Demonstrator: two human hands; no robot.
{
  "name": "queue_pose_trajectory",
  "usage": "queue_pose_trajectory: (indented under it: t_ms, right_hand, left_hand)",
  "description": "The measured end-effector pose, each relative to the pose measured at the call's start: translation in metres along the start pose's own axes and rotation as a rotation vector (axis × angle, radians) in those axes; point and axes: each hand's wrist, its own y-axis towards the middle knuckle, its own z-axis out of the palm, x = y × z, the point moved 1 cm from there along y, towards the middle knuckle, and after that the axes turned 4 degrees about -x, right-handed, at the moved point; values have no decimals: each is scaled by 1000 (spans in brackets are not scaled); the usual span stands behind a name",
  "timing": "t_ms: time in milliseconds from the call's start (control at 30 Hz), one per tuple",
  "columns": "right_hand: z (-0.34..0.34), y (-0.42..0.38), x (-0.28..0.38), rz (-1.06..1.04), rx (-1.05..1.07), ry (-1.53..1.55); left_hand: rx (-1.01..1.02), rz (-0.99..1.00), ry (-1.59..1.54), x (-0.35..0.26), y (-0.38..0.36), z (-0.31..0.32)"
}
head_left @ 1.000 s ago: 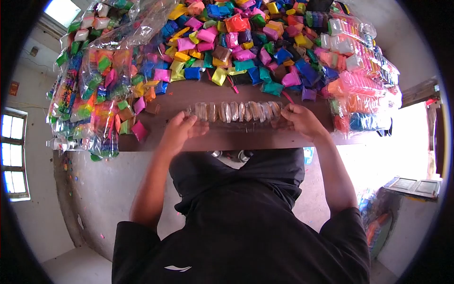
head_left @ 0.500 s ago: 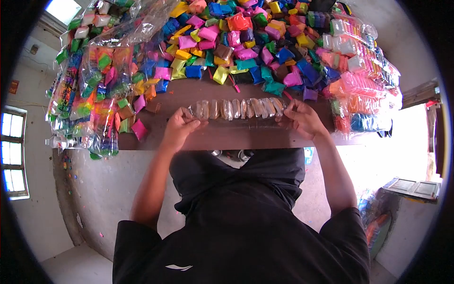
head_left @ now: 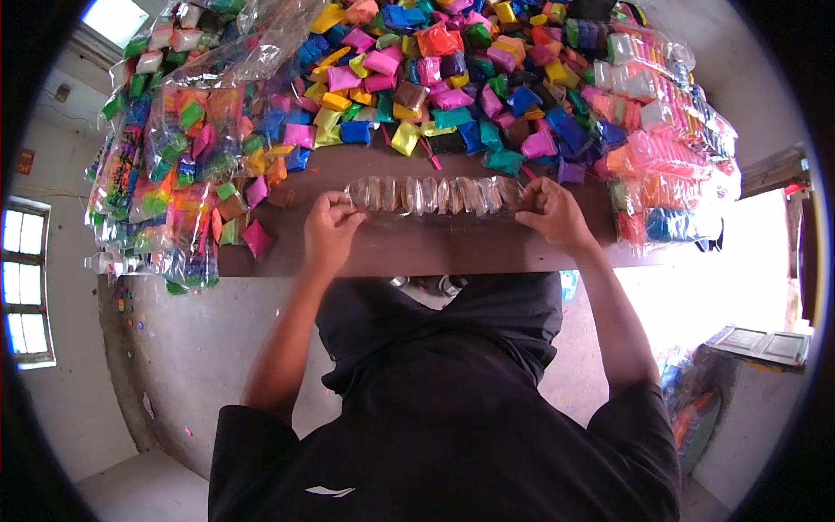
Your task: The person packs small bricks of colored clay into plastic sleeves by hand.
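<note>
A long clear plastic bag (head_left: 432,197) stretches between my two hands over the brown table. Several brown packets stand side by side in a row inside it. The bag's left end is pinched in my left hand (head_left: 333,228), with thumb and fingers closed. At its right end my right hand (head_left: 554,215) grips the plastic in the same way. Just beyond the bag lies a heap of small wrapped packets (head_left: 452,97) in many colours.
On the left, filled clear bags of coloured packets (head_left: 196,148) pile up to the table's edge. Stacked bags sorted by colour (head_left: 665,157) stand at the right. The brown table (head_left: 417,249) ends in front of my lap.
Both hands have shifted slightly; the left has moved a little and the bag with its row of packets has risen slightly away from me. The surrounding heaps look unchanged.
</note>
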Motion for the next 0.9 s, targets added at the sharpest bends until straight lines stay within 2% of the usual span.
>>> queue_pose_trajectory:
  t_ms: [67, 133, 200, 267, 300, 367, 400, 467, 567, 633, 667, 700, 767, 800, 867, 900]
  right_hand:
    - [-1, -2, 2, 8, -43, -31]
    - [-1, 0, -1, -39, -62, -220]
    - [1, 0, -3, -55, -94, -217]
    - [4, 0, -6, -72, -125, -215]
    - [6, 1, -8, -64, -144, -155]
    - [8, 2, -11, -55, -163, -94]
    - [11, 2, -11, -144, -201, -140]
    - [14, 6, -13, -239, -237, -186]
    - [10, 15, -18, -295, -212, -16]
    - [6, 19, -10, -186, -147, 144]
    - [0, 19, -6, -185, -152, 143]
    - [-4, 17, 7, -84, -157, 149]
    - [-11, 17, 6, 78, -120, 143]
    - [-8, 20, 3, 79, -114, 142]
    - [-4, 22, -3, 167, -146, -77]
    - [-3, 22, 3, 165, -147, -78]
  left_hand:
    - [-73, -13, 174, 1, 1, 1]
    - [-91, -15, 223, 7, 4, -1]
    - [-113, -15, 271, 7, 5, -1]
    - [-174, 137, 437, -1, 3, 1]
    - [-175, 139, 437, -3, 6, 0]
    - [-176, 672, 614, -10, 12, 0]
    - [-177, 674, 614, -5, 15, -3]
    - [56, 268, 397, 8, 21, -9]
    - [73, 255, 256, -2, 26, -9]
    - [49, 192, 201, -8, 24, -7]
    - [27, 126, 146, -10, 23, -7]
    - [33, 123, 144, -14, 20, -7]
    - [86, -91, 121, -19, 12, -10]
    - [82, -95, 121, -21, 7, -8]
    - [53, -371, 87, -23, 0, -1]
    - [53, -369, 86, -24, 0, 0]
